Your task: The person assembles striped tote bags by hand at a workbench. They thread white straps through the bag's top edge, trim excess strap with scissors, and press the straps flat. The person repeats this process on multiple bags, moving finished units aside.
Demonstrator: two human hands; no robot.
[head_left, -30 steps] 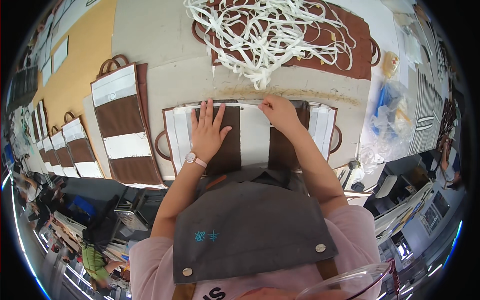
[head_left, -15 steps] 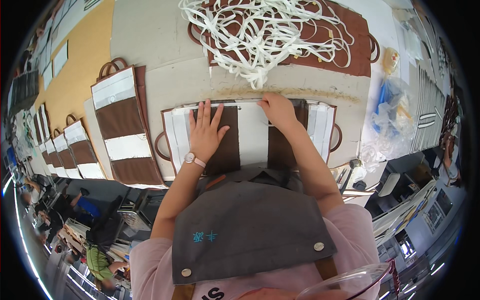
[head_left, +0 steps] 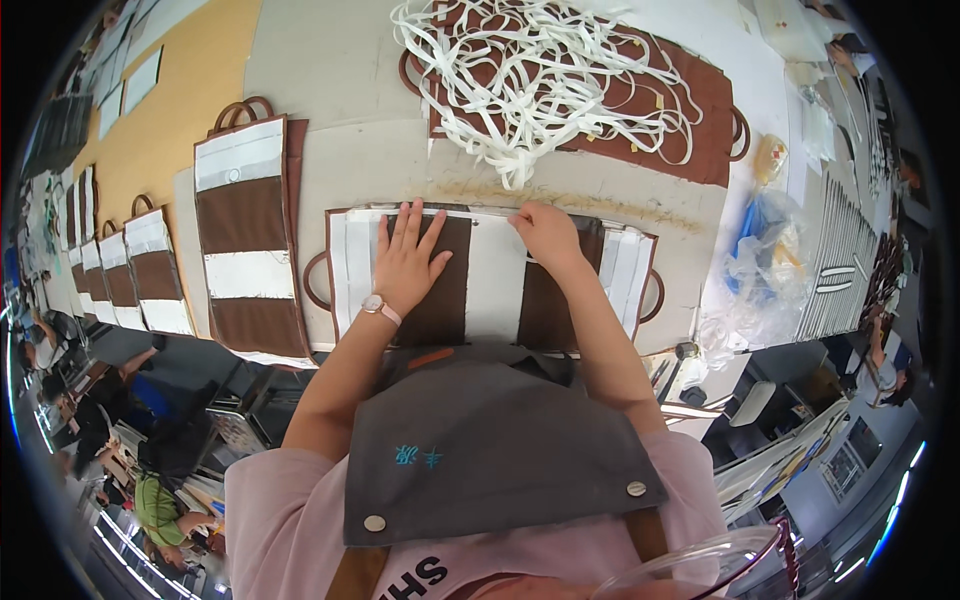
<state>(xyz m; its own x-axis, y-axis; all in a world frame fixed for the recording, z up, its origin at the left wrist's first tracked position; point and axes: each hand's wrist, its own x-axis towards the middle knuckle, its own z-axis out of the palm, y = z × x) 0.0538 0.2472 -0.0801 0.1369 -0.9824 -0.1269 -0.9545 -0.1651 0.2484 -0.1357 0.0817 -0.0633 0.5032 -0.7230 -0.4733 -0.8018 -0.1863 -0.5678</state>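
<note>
- Set in a busy workroom, at a worktable [head_left: 350, 165] faced with pale grey sheeting, bent toward the rim by the lens.
- Pressing flat with the left hand [head_left: 408, 262], wide-fingered and palm down, on the upper left part of a striped bag [head_left: 492, 290].
- Curled narrow with the right hand [head_left: 548, 240], fist-like, at the bag's far edge, by the end of a thin white strip [head_left: 488, 214]; cannot tell whether pinching it or only resting there, with the fingertips hidden.
- Compared with half a second ago, seen at a slight turn, with the bag's right end lower in view; hardly changed in the pose of either hand or in their places on the bag.
- Lying flat between hands and table: the bag, banded in matte dark brown and smooth white, with creased white end panels and a rounded brown loop handle [head_left: 307, 282] at its left end, matched by another at the right.
- Covered along the bag's near edge by a dark grey apron [head_left: 490, 450]; covered at parts of the far edge by both hands.
- Beyond, heaped in loose, glossy loops: a tangle of white tape [head_left: 535, 90] over reddish-brown fabric [head_left: 700, 110].
- To the left, laid out upright in view: another striped bag [head_left: 245, 215], then a row of similar pieces [head_left: 155, 275].
- To the right, crumpled and translucent: plastic wrapping [head_left: 770, 280], just beside ranked pale strips [head_left: 838, 240].
</note>
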